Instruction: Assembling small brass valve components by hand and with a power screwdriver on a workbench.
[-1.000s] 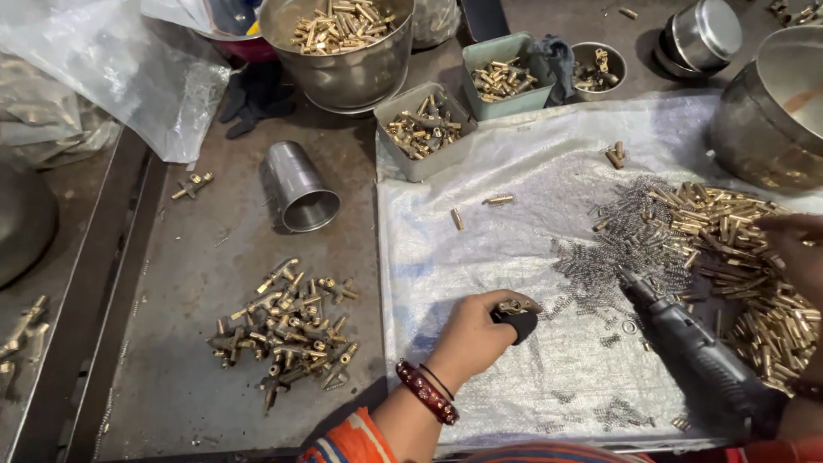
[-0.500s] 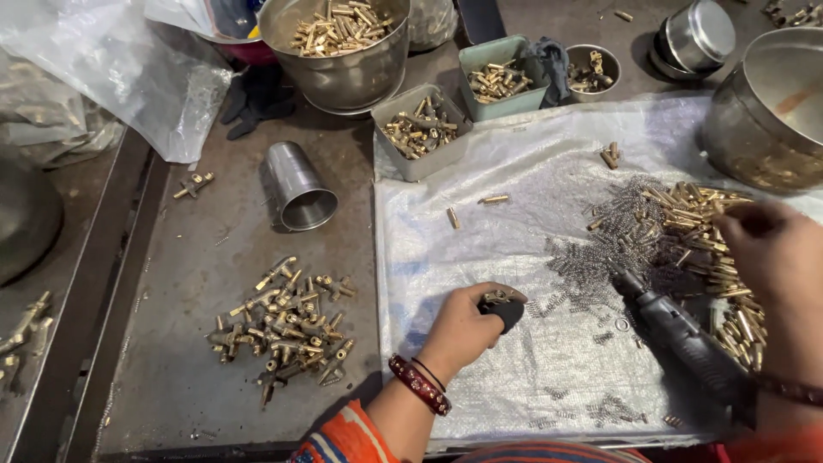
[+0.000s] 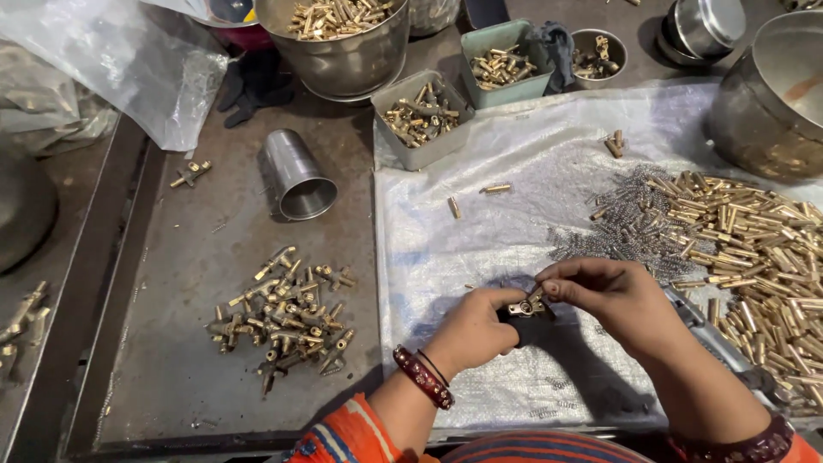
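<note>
Containers first, left to right: we see an empty steel cup (image 3: 296, 176) lying on its side, a steel bowl (image 3: 343, 39), a grey tray (image 3: 422, 116) and a green tray (image 3: 501, 62) of brass parts. Our left hand (image 3: 471, 330) and right hand (image 3: 617, 300) pinch a small brass fitting (image 3: 525, 306) over the white sheet (image 3: 514, 231). The right hand, formerly at the brass pile (image 3: 754, 257), now meets the left.

This is a small metal-parts workshop. Around a worn steel workbench (image 3: 214, 283) lie heaps of brass fittings (image 3: 287, 317), springs (image 3: 626, 223) and steel bowls (image 3: 343, 51).
</note>
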